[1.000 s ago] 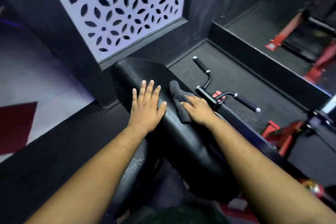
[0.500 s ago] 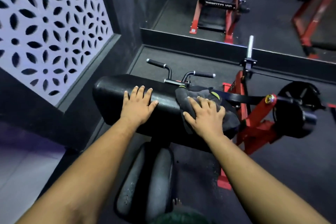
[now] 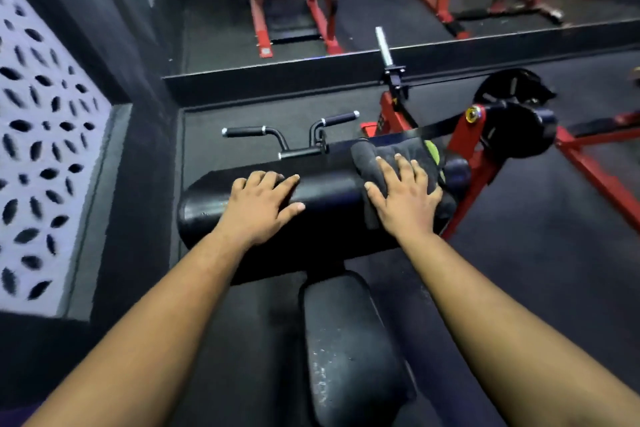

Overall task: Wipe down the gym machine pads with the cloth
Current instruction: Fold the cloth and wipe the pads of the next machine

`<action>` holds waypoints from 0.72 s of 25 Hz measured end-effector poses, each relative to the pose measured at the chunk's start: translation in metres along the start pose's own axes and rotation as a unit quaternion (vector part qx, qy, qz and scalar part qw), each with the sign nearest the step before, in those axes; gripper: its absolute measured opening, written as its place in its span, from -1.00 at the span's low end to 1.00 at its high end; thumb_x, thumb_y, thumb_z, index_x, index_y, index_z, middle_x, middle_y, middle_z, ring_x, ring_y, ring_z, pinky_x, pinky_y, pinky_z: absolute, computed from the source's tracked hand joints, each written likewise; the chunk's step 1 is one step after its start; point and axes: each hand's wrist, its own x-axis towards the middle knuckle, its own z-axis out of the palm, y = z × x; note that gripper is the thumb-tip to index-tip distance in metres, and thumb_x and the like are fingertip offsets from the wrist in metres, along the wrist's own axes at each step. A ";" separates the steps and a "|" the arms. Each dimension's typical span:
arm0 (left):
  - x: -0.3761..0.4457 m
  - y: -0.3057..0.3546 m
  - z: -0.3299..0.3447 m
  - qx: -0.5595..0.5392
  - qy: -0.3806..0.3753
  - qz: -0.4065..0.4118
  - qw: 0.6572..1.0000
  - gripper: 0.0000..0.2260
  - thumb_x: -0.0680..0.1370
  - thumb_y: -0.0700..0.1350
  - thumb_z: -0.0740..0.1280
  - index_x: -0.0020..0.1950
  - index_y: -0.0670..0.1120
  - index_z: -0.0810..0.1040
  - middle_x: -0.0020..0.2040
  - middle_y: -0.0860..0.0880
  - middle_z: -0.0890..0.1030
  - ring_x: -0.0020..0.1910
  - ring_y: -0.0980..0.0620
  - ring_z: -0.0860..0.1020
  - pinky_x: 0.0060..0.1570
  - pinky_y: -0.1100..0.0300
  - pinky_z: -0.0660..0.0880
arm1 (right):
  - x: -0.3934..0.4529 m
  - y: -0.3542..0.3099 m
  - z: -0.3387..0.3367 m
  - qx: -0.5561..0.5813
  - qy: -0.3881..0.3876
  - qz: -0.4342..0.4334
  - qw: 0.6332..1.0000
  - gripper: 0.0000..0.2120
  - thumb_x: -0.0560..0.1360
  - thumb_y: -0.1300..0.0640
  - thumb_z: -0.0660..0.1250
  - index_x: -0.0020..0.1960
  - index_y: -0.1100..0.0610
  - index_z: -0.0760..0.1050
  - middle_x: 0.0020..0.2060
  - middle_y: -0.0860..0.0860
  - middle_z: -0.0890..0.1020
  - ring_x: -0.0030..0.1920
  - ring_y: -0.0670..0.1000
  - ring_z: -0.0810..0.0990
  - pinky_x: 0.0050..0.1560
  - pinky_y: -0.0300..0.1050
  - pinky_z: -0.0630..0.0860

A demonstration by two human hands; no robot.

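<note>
A long black padded chest pad (image 3: 329, 194) of a red-framed gym machine lies crosswise in front of me. My left hand (image 3: 259, 206) rests flat on its left part, fingers spread. A dark grey cloth (image 3: 388, 152) with a yellow-green patch is draped over the pad's right end. My right hand (image 3: 405, 198) presses down on that cloth with straight, spread fingers. Below the pad, a second black seat pad (image 3: 349, 347) runs toward me and shows pale specks on its surface.
Two black handle grips (image 3: 287, 135) stick up behind the pad. The machine's red frame (image 3: 474, 163) and a black weight plate (image 3: 512, 114) stand to the right. A patterned wall panel (image 3: 38, 149) is at left. A low black ledge (image 3: 311, 76) and more red machines (image 3: 294, 3) lie beyond.
My right hand and the cloth have slid along the pad to its right end. The view has swung, so the pad lies crosswise. My left hand stays on the pad.
</note>
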 end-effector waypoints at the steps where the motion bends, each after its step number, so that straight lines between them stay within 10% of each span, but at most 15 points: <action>1: -0.002 -0.017 0.001 0.000 -0.002 0.046 0.999 -0.27 0.52 0.43 -0.12 0.60 0.13 0.24 0.48 0.02 0.42 0.44 -0.08 0.35 0.30 -0.12 0.29 | -0.008 -0.014 0.002 0.014 0.002 0.033 0.999 -0.43 0.59 -0.35 0.08 0.56 -0.25 0.18 0.60 -0.07 0.18 0.58 0.10 0.09 0.38 0.42 0.22; 7: -0.036 -0.099 0.011 0.046 0.000 0.152 0.987 -0.20 0.52 0.43 0.05 0.62 -0.03 0.19 0.58 -0.07 0.33 0.50 -0.10 0.37 0.35 -0.17 0.35 | -0.045 -0.087 0.009 0.015 -0.034 0.083 0.996 -0.41 0.61 -0.35 0.03 0.60 -0.28 0.03 0.63 -0.07 0.06 0.57 0.21 0.06 0.38 0.47 0.23; 12: -0.032 -0.098 0.017 0.027 -0.003 0.167 0.986 -0.20 0.55 0.38 0.13 0.65 -0.05 0.09 0.62 -0.09 0.25 0.57 -0.12 0.27 0.49 -0.14 0.28 | -0.011 -0.081 0.016 0.025 -0.069 0.129 0.989 -0.32 0.50 -0.52 -0.01 0.56 -0.33 0.06 0.63 -0.13 -0.05 0.61 0.13 -0.21 0.31 0.69 -0.21; 18: -0.032 -0.115 0.007 -0.084 -0.014 0.218 0.972 -0.25 0.54 0.26 0.15 0.65 -0.02 0.08 0.64 -0.05 0.19 0.60 -0.03 0.20 0.57 -0.15 0.15 | -0.010 -0.123 0.037 0.165 0.083 0.236 0.954 -0.49 0.52 -0.35 0.16 0.43 -0.26 0.36 0.61 -0.12 0.09 0.62 0.07 -0.16 0.34 0.66 0.04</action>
